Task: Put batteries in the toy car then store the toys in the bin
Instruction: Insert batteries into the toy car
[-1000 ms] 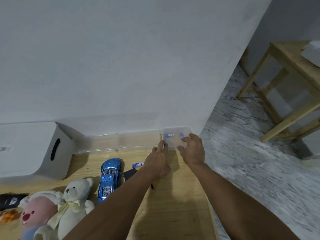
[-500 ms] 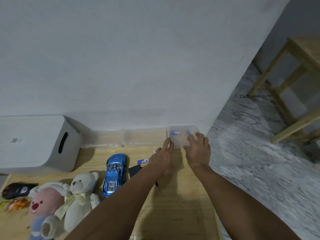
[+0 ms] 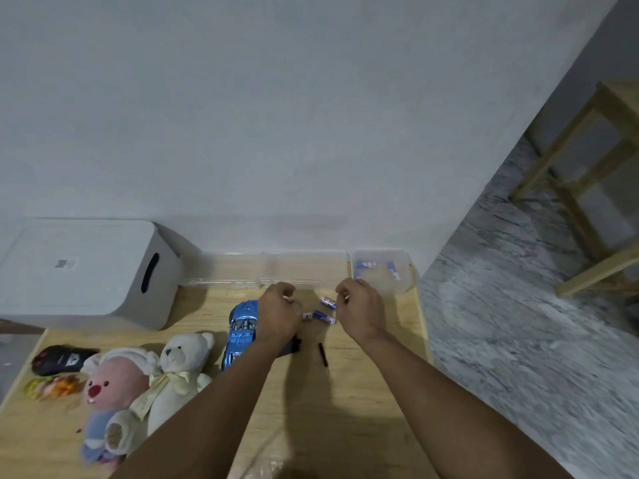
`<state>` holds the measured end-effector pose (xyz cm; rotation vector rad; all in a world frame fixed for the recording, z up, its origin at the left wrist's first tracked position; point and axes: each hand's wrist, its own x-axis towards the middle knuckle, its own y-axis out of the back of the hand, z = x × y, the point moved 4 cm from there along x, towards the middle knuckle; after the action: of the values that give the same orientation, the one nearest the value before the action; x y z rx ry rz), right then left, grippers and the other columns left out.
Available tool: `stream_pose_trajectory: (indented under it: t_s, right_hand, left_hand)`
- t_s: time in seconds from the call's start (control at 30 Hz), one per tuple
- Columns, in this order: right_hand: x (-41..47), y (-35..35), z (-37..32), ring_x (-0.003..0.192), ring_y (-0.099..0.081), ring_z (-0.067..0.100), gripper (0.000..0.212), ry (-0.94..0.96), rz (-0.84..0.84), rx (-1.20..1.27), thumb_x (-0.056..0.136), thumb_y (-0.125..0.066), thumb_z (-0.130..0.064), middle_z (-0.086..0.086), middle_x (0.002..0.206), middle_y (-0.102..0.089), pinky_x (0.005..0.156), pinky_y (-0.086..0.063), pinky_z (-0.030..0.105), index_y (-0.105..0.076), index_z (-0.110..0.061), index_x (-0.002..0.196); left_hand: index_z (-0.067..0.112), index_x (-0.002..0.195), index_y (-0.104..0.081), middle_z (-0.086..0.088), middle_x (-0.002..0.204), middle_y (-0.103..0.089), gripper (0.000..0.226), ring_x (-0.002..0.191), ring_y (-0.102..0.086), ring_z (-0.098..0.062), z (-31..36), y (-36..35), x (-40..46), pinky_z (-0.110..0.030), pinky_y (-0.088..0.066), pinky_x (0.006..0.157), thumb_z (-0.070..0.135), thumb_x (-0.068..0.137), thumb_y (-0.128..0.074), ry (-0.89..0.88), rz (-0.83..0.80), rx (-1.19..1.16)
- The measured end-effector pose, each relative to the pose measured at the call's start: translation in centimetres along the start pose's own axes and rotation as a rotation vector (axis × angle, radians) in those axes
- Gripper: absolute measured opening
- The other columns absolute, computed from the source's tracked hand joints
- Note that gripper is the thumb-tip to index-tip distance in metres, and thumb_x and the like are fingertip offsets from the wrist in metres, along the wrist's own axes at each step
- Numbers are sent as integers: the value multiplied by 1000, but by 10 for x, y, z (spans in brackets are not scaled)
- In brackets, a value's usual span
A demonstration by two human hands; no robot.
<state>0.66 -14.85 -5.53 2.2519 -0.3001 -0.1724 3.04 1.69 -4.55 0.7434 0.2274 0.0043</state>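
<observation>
Both hands, left hand and right hand, hover curled over loose AA batteries beside the blue toy car, apparently to load them; whether either grips anything I cannot tell.

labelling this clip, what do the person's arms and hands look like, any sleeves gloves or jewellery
Both forearms are bare right up to the bottom edge of the picture, with no sleeve in view. The left hand and the right hand wear no gloves, and no watch, band or ring shows on either wrist or hand.
</observation>
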Motion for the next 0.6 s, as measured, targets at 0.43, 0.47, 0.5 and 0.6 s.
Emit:
stream_pose_trajectory:
  t_s: [0.43, 0.47, 0.5, 0.6]
  right_hand:
    - [-6, -32, -20, 91, -62, 24, 22, 82, -278, -437, 91, -55, -9, 6, 100, -69, 71, -47, 29, -69, -18, 105]
    - [-6, -32, -22, 91, -63, 24, 23, 89, -284, -456, 91, -54, -9, 6, 100, -69, 73, -49, 31, -68, -19, 107]
    - [-7, -34, -25, 90, -63, 24, 24, 93, -293, -471, 91, -54, -9, 6, 100, -69, 74, -50, 32, -68, -19, 108]
    - [-11, -35, -28, 90, -63, 25, 22, 85, -315, -510, 92, -54, -11, 6, 100, -68, 67, -45, 30, -64, -19, 110]
  left_hand:
    - [15, 137, -35, -9, 133, -36, 78, 120, -41, -30, -60, 38, -26, -41, -45, 92, 47, 76, -72, 177, -11, 493]
    - [15, 139, -31, -9, 132, -36, 82, 119, -42, -30, -64, 38, -29, -42, -46, 89, 46, 76, -73, 196, -25, 488]
    - [15, 140, -29, -10, 131, -36, 81, 118, -44, -31, -68, 38, -32, -42, -48, 87, 45, 77, -72, 202, -29, 474]
    - [15, 141, -27, -12, 128, -39, 76, 117, -46, -32, -74, 37, -36, -43, -48, 87, 42, 82, -66, 174, -20, 451]
